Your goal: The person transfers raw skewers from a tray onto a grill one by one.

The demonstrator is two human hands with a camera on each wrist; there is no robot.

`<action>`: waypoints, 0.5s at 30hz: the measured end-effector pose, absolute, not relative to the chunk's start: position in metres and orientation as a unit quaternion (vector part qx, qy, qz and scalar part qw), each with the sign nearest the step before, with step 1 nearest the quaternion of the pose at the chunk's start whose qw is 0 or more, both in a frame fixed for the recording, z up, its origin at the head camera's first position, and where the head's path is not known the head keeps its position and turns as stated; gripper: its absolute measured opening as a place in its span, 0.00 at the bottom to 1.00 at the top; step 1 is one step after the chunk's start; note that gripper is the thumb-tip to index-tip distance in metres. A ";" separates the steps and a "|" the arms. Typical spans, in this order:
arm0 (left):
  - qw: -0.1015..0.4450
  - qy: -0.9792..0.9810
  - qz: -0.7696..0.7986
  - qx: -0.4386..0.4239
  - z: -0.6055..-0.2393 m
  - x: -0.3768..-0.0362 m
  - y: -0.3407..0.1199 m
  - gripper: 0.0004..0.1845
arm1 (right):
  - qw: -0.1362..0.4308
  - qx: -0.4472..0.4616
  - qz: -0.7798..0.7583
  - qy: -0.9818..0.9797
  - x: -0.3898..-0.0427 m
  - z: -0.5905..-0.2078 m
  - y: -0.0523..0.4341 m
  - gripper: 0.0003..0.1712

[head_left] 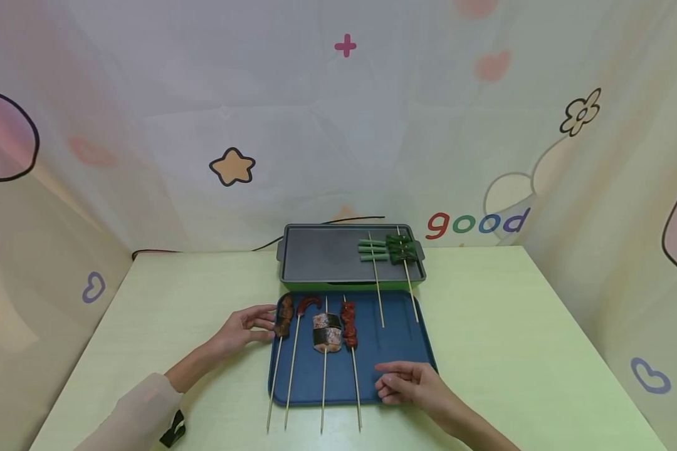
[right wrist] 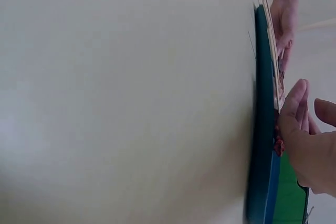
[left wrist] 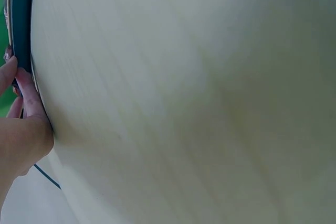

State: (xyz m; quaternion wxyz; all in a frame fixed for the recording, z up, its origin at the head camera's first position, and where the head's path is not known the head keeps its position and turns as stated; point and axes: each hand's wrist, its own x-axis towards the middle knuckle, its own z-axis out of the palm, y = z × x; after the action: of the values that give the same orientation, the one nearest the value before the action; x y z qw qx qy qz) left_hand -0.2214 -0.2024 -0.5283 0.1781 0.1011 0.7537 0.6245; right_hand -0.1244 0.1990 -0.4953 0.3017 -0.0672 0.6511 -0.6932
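Steadying the tray [head_left: 396, 344] is best done gently, fingers parted on the left hand [head_left: 241, 329], bent loosely on the right hand [head_left: 414, 385].

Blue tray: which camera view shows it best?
The head view, since the blue tray shows nearly whole there, from above. The left and right wrist views each catch just a narrow side-on strip.
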 end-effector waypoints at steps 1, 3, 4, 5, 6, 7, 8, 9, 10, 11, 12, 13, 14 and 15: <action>0.178 0.753 0.625 0.101 -0.528 -0.221 -0.202 0.33 | 0.312 -0.074 -0.690 0.649 -0.121 -0.496 0.200 0.29; 0.177 0.753 0.625 0.101 -0.528 -0.221 -0.202 0.33 | 0.333 -0.084 -0.683 0.644 -0.115 -0.498 0.201 0.28; 0.178 0.754 0.625 0.101 -0.528 -0.221 -0.202 0.34 | 0.345 -0.088 -0.681 0.640 -0.112 -0.499 0.202 0.28; 0.178 0.754 0.624 0.101 -0.527 -0.221 -0.202 0.34 | 0.356 -0.090 -0.678 0.637 -0.110 -0.500 0.203 0.27; 0.178 0.754 0.624 0.101 -0.527 -0.221 -0.202 0.34 | 0.365 -0.093 -0.675 0.634 -0.107 -0.501 0.203 0.27; 0.178 0.754 0.623 0.103 -0.527 -0.221 -0.202 0.34 | 0.374 -0.094 -0.674 0.630 -0.105 -0.501 0.204 0.27; 0.179 0.754 0.623 0.103 -0.527 -0.221 -0.202 0.34 | 0.382 -0.095 -0.671 0.628 -0.104 -0.503 0.204 0.26; 0.179 0.754 0.623 0.105 -0.527 -0.221 -0.203 0.34 | 0.392 -0.094 -0.672 0.621 -0.102 -0.504 0.204 0.26; 0.180 0.754 0.623 0.104 -0.527 -0.222 -0.203 0.34 | 0.401 -0.094 -0.672 0.616 -0.101 -0.505 0.203 0.26; 0.182 0.754 0.623 0.105 -0.527 -0.222 -0.203 0.34 | 0.409 -0.093 -0.672 0.611 -0.100 -0.507 0.203 0.26; 0.184 0.753 0.623 0.104 -0.527 -0.222 -0.204 0.34 | 0.416 -0.092 -0.673 0.604 -0.099 -0.508 0.202 0.26; 0.185 0.753 0.623 0.104 -0.527 -0.223 -0.204 0.34 | 0.422 -0.090 -0.675 0.598 -0.099 -0.509 0.201 0.26; 0.187 0.753 0.622 0.104 -0.527 -0.223 -0.205 0.35 | 0.425 -0.088 -0.678 0.593 -0.098 -0.510 0.200 0.26; 0.189 0.752 0.622 0.105 -0.527 -0.223 -0.205 0.34 | 0.429 -0.084 -0.684 0.584 -0.098 -0.511 0.200 0.27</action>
State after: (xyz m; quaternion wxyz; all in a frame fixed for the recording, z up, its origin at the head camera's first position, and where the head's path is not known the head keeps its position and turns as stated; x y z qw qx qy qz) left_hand -0.2234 -0.2049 -0.5267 0.1892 0.1048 0.7523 0.6223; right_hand -0.0976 0.1997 -0.5106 0.4287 -0.0841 0.5840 -0.6841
